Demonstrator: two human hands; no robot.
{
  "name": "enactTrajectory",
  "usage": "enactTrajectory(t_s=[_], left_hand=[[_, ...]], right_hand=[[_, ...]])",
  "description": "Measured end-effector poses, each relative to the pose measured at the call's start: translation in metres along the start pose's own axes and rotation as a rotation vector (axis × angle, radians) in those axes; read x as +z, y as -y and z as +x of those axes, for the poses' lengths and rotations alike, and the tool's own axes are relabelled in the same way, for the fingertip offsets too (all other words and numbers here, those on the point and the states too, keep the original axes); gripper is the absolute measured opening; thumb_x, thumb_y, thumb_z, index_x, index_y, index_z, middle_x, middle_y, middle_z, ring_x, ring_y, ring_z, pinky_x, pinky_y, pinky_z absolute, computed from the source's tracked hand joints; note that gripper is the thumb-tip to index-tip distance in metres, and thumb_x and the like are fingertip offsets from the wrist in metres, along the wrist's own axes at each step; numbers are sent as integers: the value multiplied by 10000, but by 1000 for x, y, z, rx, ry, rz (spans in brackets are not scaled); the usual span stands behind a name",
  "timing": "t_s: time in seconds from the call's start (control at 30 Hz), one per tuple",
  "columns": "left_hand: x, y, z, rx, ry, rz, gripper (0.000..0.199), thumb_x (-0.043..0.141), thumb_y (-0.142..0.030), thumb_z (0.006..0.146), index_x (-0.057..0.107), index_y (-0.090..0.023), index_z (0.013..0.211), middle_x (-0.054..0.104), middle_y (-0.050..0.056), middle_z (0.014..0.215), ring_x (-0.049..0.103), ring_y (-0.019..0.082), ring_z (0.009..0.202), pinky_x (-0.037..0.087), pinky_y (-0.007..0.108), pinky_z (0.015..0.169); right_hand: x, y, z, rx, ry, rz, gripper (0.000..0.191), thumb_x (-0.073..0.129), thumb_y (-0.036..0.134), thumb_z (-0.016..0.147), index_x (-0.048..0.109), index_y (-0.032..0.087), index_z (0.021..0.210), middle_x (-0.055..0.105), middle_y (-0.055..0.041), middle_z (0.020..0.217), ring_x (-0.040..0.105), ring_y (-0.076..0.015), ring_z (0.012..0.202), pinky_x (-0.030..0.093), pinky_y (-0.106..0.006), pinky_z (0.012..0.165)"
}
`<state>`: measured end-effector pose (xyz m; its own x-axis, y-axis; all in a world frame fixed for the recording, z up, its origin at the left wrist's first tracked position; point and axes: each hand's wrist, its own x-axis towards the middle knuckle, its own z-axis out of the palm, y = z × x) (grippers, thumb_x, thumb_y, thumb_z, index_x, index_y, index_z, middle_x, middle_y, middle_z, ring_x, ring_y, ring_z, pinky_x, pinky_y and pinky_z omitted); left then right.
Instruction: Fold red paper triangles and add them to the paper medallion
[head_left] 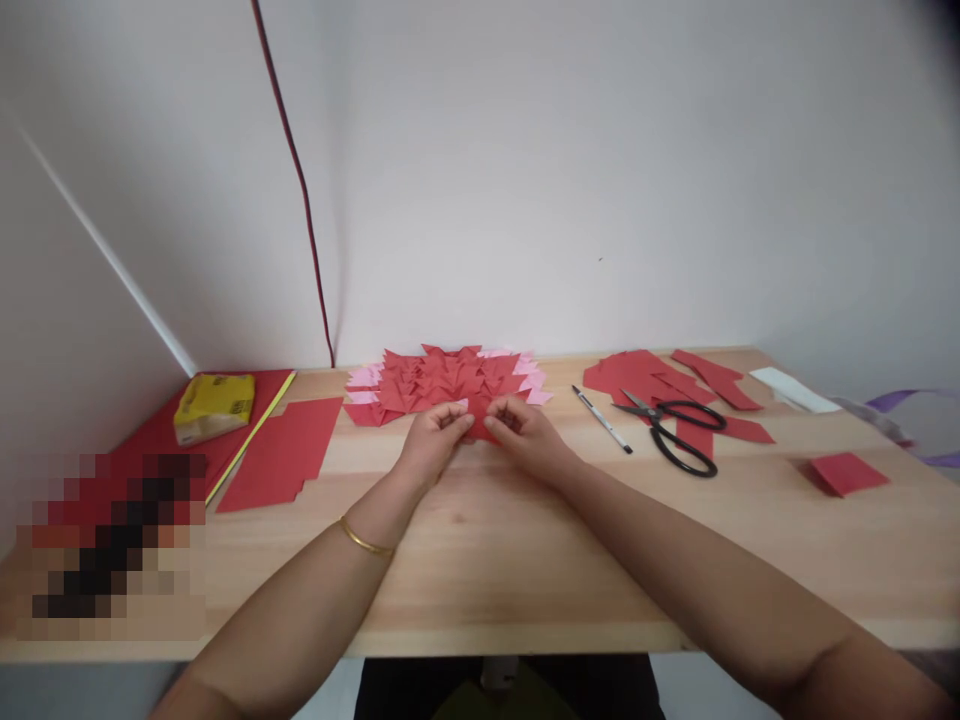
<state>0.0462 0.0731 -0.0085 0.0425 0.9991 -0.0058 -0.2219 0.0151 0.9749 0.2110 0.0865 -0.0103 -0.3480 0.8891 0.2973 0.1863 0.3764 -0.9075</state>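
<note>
**Two hands on one red fold**

While both arms stretch over the counter, the left hand and right hand pinch a small red paper piece between their fingertips, at the near edge of a heap of folded red and pink triangles. Scissors and a pen lie to the right, well apart.

Red and pale pink folded triangles fan across a light wood table. At three o'clock, black-handled scissors lie on red scraps; at nine o'clock, a yellow pack sits on red sheets. A gold bangle circles the left wrist.
</note>
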Motion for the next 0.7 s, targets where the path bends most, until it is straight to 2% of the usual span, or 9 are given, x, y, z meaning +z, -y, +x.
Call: enactTrajectory(t_s=[0.07,0.13,0.23,0.33,0.53,0.7], left_hand=[[-2,-1,1,2,4,39,244,726,-348,674,608,-150,751,573,-21,696,499,83,591,419,224,583],[-3,-2,2,26,31,127,222,691,-355,714,609,-152,754,567,-21,688,480,79,582,394,217,574],[-2,-6,1,103,105,306,186,663,-329,742,610,-151,732,564,-18,689,478,91,626,381,217,610],[-2,-10,0,142,163,438,176,631,-320,762,609,-150,726,556,-16,677,464,99,631,368,223,615],[-5,-11,-3,101,183,453,229,627,-369,762,580,-154,700,473,-40,587,363,78,523,296,217,524],[-4,-14,-8,70,257,552,251,642,-383,740,564,-154,674,426,-51,541,329,74,493,255,214,485]], right_hand=[[0,1,0,31,77,25,163,554,341,814,481,200,778,486,32,676,439,-109,597,377,-239,567],[0,1,1,44,86,50,186,581,356,807,485,199,786,493,27,700,446,-112,622,388,-243,581],[0,1,3,45,16,99,222,585,410,813,511,200,813,511,14,736,467,-120,657,405,-251,609],[-1,4,3,57,-46,107,263,575,446,814,509,202,744,492,15,692,455,-123,638,394,-249,594],[-7,7,1,26,-89,88,297,478,442,878,519,199,712,497,11,673,463,-126,645,403,-258,630],[-8,10,-1,46,-155,105,245,529,423,855,591,197,782,583,-11,747,532,-146,722,434,-280,704]])
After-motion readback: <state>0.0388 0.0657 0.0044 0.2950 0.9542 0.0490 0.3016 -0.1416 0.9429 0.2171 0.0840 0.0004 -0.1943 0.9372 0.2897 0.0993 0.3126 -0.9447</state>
